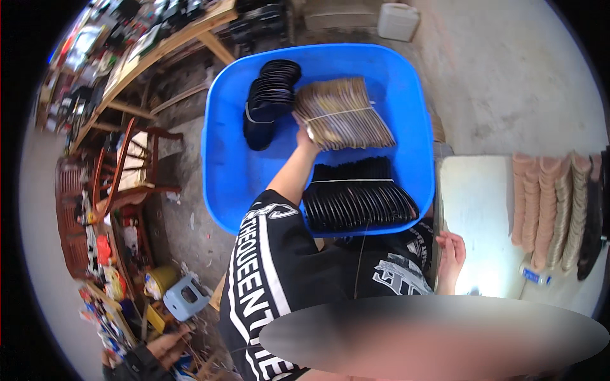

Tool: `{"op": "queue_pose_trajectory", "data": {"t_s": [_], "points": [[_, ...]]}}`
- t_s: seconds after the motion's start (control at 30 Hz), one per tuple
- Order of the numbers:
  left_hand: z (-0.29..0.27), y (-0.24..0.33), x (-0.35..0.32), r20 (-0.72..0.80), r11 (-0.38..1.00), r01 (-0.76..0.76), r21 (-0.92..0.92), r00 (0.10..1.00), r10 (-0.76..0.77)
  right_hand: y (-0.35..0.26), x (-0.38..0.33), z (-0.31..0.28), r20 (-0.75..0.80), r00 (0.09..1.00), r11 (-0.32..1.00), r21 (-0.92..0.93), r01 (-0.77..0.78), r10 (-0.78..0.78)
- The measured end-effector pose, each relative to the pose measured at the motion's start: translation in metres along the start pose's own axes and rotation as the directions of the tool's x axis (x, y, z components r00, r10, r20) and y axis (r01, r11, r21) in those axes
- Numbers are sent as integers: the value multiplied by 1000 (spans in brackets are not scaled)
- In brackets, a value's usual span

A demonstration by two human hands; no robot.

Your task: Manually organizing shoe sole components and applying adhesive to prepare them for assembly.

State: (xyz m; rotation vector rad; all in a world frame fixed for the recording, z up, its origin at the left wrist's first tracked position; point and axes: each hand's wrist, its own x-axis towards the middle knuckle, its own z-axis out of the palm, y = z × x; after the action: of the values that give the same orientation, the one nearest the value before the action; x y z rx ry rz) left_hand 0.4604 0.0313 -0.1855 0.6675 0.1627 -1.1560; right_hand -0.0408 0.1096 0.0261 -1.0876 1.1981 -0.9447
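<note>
A bundle of tan, sole-shaped pieces (346, 117), bound with a pale band, lies at the far middle of a large blue tub (213, 184). My left hand (305, 134) is closed round its left end, with some fingers hidden behind the pieces. Nearer me in the tub is a bundle of black sole-shaped pieces (359, 203), also banded. Another black banded stack (270, 95) rests against the tub's far left. Off to the right, my right hand (451, 254) hovers by the edge of a white-topped table (476, 209), fingers loosely bent and apart, apparently holding nothing.
Rows of stacked tan and pink pieces (546, 209) line the table's right side, near a small blue-and-white item (535, 275). Leftward are a wooden chair (121, 165), a light blue stool (186, 297), a cluttered workbench (165, 51) and another person's sleeve (143, 365). A white jerrycan (398, 21) stands beyond the tub.
</note>
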Motion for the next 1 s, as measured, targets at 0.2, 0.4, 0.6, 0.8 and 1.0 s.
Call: {"op": "queue_pose_trajectory", "data": {"t_s": [0.2,0.4,0.6,0.8,1.0], "points": [[23,-9,-16,92,999,-23,-41,995,27,3,6,-9,58,998,995,90,-41,36],[48,-26,-16,183,999,-20,-43,983,28,0,8,-13,57,996,994,82,-68,64],[62,-36,-15,270,1000,9,14,963,-12,1,4,-7,6,998,998,24,-65,65],[72,-37,-12,351,1000,15,14,936,-19,-1,4,-3,-3,998,998,-24,-60,60],[98,-25,-19,492,999,-17,-38,870,33,-2,3,-1,-20,998,997,-28,-65,65]]}}
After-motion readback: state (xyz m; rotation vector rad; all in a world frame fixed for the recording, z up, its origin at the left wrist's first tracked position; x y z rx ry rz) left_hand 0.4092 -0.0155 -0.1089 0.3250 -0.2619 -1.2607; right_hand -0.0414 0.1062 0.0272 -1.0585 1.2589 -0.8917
